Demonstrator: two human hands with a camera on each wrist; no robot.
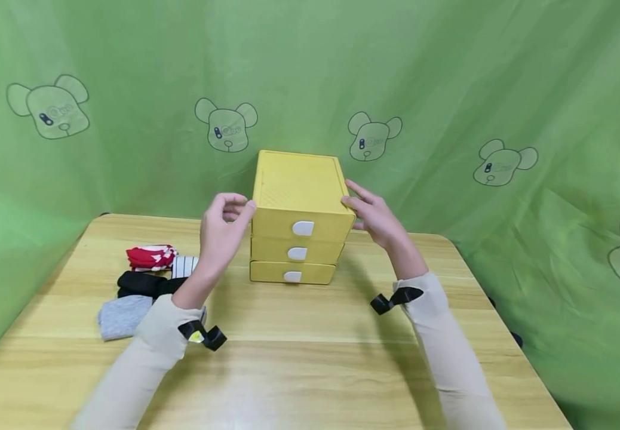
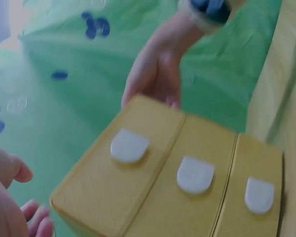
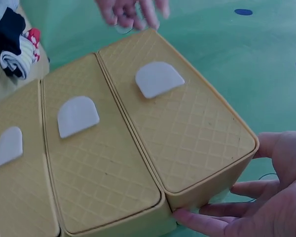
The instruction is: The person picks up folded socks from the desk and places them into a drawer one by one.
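A yellow three-drawer storage box [image 1: 301, 182] stands on the wooden table with its drawers closed and a white tab handle [image 1: 303, 228] on each front. My left hand [image 1: 218, 233] is at the top left front corner, its thumb near the edge and its fingers loosely bent. In the left wrist view a gap shows between this hand and the box. My right hand [image 1: 378, 216] touches the right side near the top front corner. Seen from the right wrist, its fingers [image 3: 202, 222] lie spread along that side, with the thumb at the top edge.
Folded clothes lie left of the box: a red and white piece [image 1: 151, 257], a striped one [image 1: 184, 266], black ones [image 1: 140, 282] and a grey one [image 1: 123, 316]. Behind the table [image 1: 299, 370] hangs a green curtain [image 1: 299, 71] printed with bear heads.
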